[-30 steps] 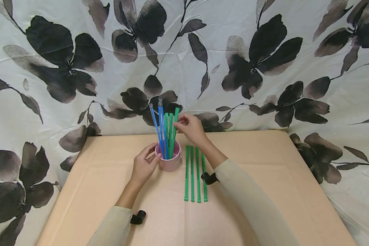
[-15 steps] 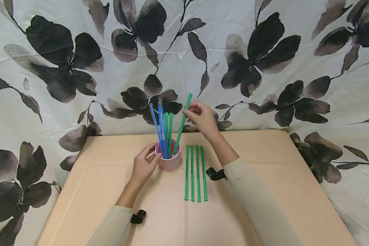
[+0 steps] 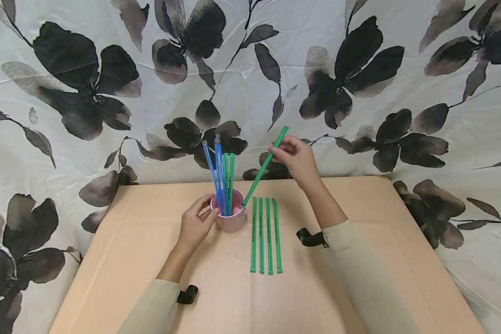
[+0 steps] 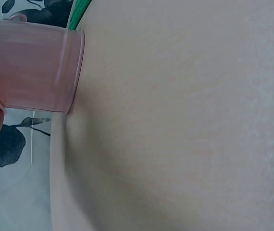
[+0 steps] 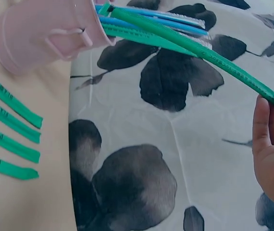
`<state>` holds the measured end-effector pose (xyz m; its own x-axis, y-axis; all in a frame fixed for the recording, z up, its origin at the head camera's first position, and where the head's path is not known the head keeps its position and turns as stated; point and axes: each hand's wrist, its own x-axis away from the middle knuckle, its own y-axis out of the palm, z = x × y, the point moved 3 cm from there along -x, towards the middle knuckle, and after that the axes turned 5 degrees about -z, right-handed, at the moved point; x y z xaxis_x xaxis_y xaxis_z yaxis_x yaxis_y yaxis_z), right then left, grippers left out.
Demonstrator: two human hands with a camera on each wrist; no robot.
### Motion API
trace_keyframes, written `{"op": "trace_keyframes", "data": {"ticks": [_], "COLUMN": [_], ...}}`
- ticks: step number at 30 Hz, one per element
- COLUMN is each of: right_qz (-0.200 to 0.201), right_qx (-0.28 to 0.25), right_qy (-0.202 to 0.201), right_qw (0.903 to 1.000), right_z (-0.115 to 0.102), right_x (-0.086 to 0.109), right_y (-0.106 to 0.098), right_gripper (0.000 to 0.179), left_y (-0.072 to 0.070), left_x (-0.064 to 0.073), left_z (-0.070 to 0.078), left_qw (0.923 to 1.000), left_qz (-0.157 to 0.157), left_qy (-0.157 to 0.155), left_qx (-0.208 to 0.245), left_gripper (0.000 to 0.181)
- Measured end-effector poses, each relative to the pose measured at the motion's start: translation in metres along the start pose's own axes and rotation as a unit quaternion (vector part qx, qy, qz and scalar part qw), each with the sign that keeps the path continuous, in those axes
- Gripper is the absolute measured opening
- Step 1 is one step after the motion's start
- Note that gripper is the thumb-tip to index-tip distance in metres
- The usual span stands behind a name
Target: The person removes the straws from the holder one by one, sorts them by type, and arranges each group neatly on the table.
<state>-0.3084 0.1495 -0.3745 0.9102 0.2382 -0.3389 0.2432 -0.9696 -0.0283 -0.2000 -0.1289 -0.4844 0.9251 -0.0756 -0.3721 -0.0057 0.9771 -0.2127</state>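
In the head view my left hand (image 3: 198, 221) grips the pink cup (image 3: 230, 225) by its left side, thumb at the near rim. Several slim blue sticks (image 3: 212, 167) with clear ends and a pair of green wrapped straws (image 3: 231, 174) stand in the cup, leaning slightly. My right hand (image 3: 296, 157) pinches another green wrapped straw (image 3: 265, 166) near its upper end. That straw slants, its lower end at the cup's right rim. In the right wrist view the held straw (image 5: 194, 48) crosses in front of the cup's mouth. The left wrist view shows the cup's wall (image 4: 26, 67) and part of my thumb.
Several green wrapped straws (image 3: 261, 236) lie side by side on the tan tabletop (image 3: 171, 311), right of the cup and nearer to me. A floral cloth (image 3: 250, 93) hangs behind the table's back edge. Black wrist cameras (image 3: 188, 294) sit at both sleeves.
My right hand has drawn one green straw up and rightward from among the others, tilting it toward the cup's right rim. The left hand and the cup have stayed in place.
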Motion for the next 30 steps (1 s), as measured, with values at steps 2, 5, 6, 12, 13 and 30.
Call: {"op": "trace_keyframes", "data": {"ticks": [2,5,6,12,13,30], "right_qz": [0.005,0.014,0.016,0.026,0.028,0.014], "right_qx": [-0.006,-0.002,0.001,0.033,0.042,0.109], "right_qy": [-0.003,-0.010,-0.011,0.008,0.015,0.105], "right_qw": [1.0000,0.9998,0.9998,0.9991,0.9986,0.9884], "right_z": [0.000,0.001,0.002,0.011,0.013,0.061], "right_x": [0.003,0.006,0.008,0.016,0.017,0.046], "right_y": [-0.007,-0.018,-0.021,-0.038,-0.040,-0.053], "right_gripper": [0.030,0.025,0.024,0.026,0.028,0.031], "left_y": [0.000,0.000,0.000,0.000,0.000,-0.002], "left_x": [0.000,0.000,0.000,-0.001,-0.001,0.001], "left_z": [0.000,-0.001,-0.001,-0.001,-0.001,0.001], "left_qw": [1.0000,1.0000,1.0000,1.0000,1.0000,0.9998], "left_qz": [0.000,-0.001,-0.001,-0.002,-0.002,-0.004], "left_qy": [-0.001,-0.004,-0.004,-0.002,-0.002,-0.008], "left_qx": [0.000,0.001,0.001,-0.003,-0.003,-0.018], "left_gripper": [0.044,0.044,0.044,0.044,0.044,0.044]}}
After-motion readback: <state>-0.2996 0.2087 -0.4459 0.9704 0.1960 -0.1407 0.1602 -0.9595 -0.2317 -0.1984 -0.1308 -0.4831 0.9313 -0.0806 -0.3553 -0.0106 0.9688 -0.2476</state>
